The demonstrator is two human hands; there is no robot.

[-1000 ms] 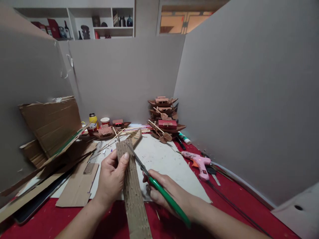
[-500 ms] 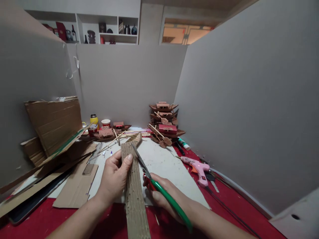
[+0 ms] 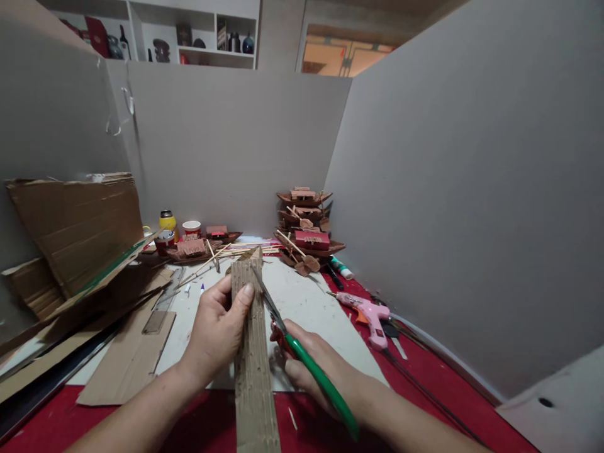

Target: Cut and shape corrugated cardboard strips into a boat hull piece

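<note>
Corrugated cardboard strip (image 3: 255, 384) upright in our left hand (image 3: 219, 324), thumb pressed across its front near the far end; our right hand (image 3: 314, 365) grips the green-handled scissors (image 3: 321, 377), blades at the strip's right edge, above the white sheet (image 3: 302, 302).

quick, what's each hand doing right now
Left hand: closed on the corrugated cardboard strip, thumb on its face.
Right hand: closed on the green-handled scissors, blades at the strip's upper right edge.
</note>
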